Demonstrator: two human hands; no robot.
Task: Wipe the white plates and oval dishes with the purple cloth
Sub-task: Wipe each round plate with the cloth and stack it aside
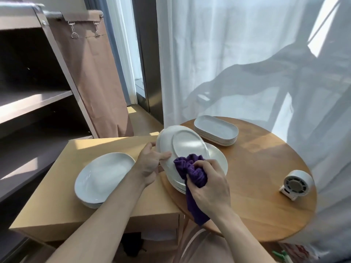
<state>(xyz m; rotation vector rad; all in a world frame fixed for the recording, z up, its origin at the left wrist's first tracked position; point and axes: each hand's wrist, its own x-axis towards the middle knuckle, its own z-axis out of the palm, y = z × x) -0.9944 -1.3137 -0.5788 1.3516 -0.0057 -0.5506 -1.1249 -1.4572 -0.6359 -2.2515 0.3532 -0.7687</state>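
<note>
So, my left hand [150, 164] is clamped on the left rim of a round white ceramic plate [182, 147], thumb laid across its underside. I'm holding it tilted up on edge in the middle of the frame. My right hand [209, 186] is balled tight around the bunched purple knit cloth [191, 168], pressing it on the lower part of that underside, and the cloth's tail hangs down past my wrist.

To do this bit properly, I'd rub in circles from the foot ring out to the rim and turn the plate with the left hand as I go. Glazed stuff looks slippery, so a firm grip matters.

Directly below sits the stack of matching white plates [216, 158] on the round wooden table [266, 168], so the lower edge could easily clink against it. The stack of white oval dishes [216, 130] waits just beyond, upper centre. Another pile of white plates [102, 177] sits on the tan box [57, 205] at lower left. A small white fan [296, 184] stands well clear at the right.
</note>
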